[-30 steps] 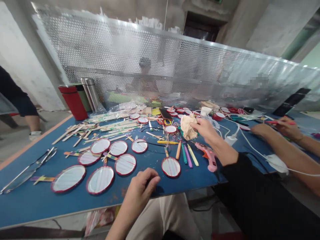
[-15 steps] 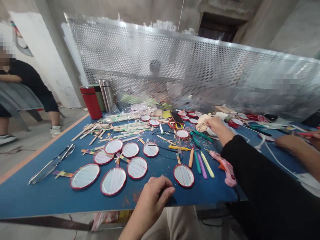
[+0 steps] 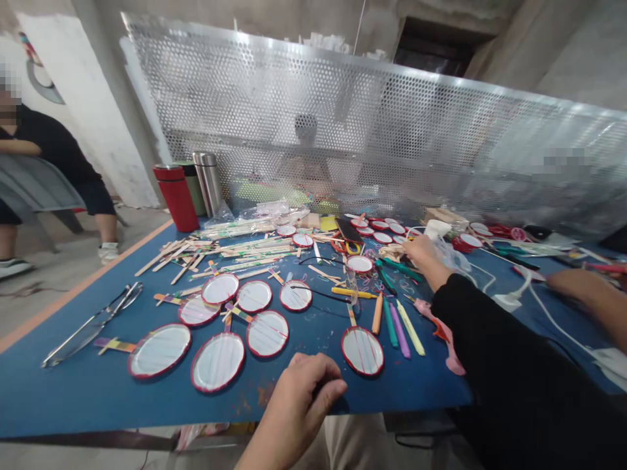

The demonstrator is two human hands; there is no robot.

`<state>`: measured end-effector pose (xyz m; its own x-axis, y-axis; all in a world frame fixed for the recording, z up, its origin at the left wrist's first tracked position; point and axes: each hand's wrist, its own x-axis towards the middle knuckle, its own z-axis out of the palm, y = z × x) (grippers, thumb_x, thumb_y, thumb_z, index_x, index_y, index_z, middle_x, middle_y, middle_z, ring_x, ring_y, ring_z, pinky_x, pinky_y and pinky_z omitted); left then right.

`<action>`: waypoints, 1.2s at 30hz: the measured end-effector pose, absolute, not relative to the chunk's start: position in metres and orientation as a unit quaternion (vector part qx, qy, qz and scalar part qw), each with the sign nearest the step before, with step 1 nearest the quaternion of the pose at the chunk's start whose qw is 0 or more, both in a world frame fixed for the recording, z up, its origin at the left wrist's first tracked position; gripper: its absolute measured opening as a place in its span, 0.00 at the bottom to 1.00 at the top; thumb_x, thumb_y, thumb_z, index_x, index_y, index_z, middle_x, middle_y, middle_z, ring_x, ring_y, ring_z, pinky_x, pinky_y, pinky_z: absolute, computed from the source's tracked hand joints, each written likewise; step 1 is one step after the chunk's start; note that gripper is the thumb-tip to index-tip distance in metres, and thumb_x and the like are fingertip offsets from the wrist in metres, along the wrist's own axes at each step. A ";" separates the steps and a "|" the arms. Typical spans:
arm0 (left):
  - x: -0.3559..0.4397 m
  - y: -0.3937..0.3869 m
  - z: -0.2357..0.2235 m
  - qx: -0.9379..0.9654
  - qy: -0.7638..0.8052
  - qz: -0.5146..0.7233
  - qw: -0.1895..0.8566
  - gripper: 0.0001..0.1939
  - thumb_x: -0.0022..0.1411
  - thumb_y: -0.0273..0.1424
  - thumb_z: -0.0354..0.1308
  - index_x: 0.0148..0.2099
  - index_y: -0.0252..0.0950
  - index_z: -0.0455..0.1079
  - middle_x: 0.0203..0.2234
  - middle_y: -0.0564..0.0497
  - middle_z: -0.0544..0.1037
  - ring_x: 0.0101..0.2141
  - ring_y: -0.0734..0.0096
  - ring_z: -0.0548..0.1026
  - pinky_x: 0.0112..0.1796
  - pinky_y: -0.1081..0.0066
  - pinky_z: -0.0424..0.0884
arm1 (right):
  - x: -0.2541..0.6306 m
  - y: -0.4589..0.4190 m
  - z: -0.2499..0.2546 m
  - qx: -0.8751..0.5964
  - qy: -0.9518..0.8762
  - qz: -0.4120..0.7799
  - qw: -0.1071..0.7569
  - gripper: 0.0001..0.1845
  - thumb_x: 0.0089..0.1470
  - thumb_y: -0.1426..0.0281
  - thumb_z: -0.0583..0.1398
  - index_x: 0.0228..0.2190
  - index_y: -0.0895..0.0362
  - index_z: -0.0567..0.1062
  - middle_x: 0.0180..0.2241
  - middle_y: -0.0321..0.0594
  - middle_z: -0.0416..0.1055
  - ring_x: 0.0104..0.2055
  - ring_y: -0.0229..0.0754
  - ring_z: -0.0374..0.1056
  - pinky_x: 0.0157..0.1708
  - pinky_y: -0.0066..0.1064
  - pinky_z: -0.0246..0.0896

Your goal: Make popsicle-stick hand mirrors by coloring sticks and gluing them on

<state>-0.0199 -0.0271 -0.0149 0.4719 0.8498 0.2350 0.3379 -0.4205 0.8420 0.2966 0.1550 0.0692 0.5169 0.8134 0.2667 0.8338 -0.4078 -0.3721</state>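
Observation:
My left hand (image 3: 307,398) hovers or rests at the table's front edge, fingers loosely curled with nothing visible in them. Just right of it lies a round white disc with a red rim (image 3: 362,351) and a stick handle. My right hand (image 3: 425,256) reaches to the back of the table, its fingers closed at a crumpled cream cloth (image 3: 392,252); the fingertips are partly hidden. Below that arm lies a pink glue gun (image 3: 448,339), partly covered by the sleeve. Several similar red-rimmed discs (image 3: 218,362) lie to the left, some with coloured stick handles.
Orange, teal, purple and yellow sticks (image 3: 400,329) lie beside the glue gun. Wooden sticks (image 3: 179,254), glasses (image 3: 93,323) and a red flask (image 3: 177,199) are on the left. A perforated metal panel (image 3: 274,104) stands behind. Another person's arm (image 3: 582,290) is at right.
My right hand has moved down slightly, and the cream cloth now sits lower and flatter by the fingers. My left hand has stayed nearly still. The view has shifted a little.

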 end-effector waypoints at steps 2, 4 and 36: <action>-0.020 -0.026 -0.017 0.774 0.381 0.344 0.371 0.10 0.67 0.34 0.52 0.33 0.39 0.69 0.25 0.53 0.77 0.29 0.68 0.71 0.32 0.72 0.62 | 0.286 0.155 0.074 -0.827 -0.524 -0.029 0.203 0.17 0.62 0.64 0.59 0.50 0.58 0.71 0.50 0.45 0.70 0.47 0.45 0.70 0.46 0.43 0.69; -0.020 -0.025 -0.018 0.776 0.375 0.348 0.370 0.10 0.67 0.34 0.51 0.33 0.39 0.69 0.26 0.53 0.77 0.29 0.68 0.71 0.32 0.72 0.63 | 0.268 0.146 0.077 -0.790 -0.586 -0.039 0.176 0.15 0.62 0.64 0.59 0.47 0.59 0.73 0.47 0.43 0.72 0.46 0.44 0.71 0.46 0.42 0.68; -0.014 -0.036 -0.026 0.510 0.406 0.605 0.457 0.10 0.62 0.37 0.59 0.32 0.38 0.65 0.16 0.60 0.69 0.19 0.77 0.66 0.24 0.76 0.63 | 0.164 -0.096 0.041 -0.497 -0.666 0.010 0.557 0.15 0.63 0.76 0.55 0.47 0.51 0.75 0.24 0.31 0.70 0.18 0.30 0.64 0.20 0.22 0.63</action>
